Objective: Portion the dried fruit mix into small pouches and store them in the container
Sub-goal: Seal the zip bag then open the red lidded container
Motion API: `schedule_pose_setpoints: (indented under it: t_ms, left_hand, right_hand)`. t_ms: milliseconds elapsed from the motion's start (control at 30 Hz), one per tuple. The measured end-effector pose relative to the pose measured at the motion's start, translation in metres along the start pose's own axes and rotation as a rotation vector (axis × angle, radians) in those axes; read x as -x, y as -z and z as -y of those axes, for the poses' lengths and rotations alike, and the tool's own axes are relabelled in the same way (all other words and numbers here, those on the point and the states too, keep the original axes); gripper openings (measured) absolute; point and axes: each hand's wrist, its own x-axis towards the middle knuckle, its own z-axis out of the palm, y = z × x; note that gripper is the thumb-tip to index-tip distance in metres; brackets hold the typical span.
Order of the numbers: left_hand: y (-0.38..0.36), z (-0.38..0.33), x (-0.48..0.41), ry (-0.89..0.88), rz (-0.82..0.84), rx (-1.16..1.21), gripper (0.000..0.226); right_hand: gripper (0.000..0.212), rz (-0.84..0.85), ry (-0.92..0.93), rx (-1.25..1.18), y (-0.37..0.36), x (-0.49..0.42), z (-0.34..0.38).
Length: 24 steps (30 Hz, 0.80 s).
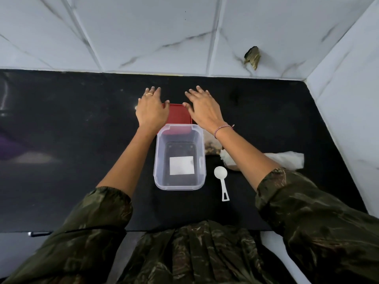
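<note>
Centrally, clear container (white label inside), red lid behind; left hand, right hand flat, fingers spread.

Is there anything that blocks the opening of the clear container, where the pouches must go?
Nothing visible does. The container stands open; the red lid lies behind it on the counter, off the opening.

At our frame's centre, upright open clear rectangular plastic container; clear bag of brown dried fruit mix just right.
</note>
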Motion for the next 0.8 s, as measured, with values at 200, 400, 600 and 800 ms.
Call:
schedule_pose_setpoints:
  t_ms: [200, 400, 600, 800]
  left_hand:
    - [-0.005, -0.05, 0.034, -0.157, 0.02, -0.088, 0.055]
    - [-0.023, -0.097, 0.067, -0.214, 0.068, -0.051, 0.057]
    - [-0.037, -0.129, 0.092, -0.222, 0.104, -0.03, 0.058]
    - [-0.051, -0.161, 0.116, -0.273, 0.125, 0.021, 0.053]
  right_hand:
    - [0.052, -0.008, -0.034, 0.046, 0.02, 0.049, -0.022]
    - [0.049, 0.009, -0.122, -0.044, 0.031, 0.099, -0.053]
    - [0.045, 0.006, -0.162, -0.08, 0.039, 0.136, -0.079]
    - [0.042, -0.007, -0.195, -0.064, 0.043, 0.162, -0.099]
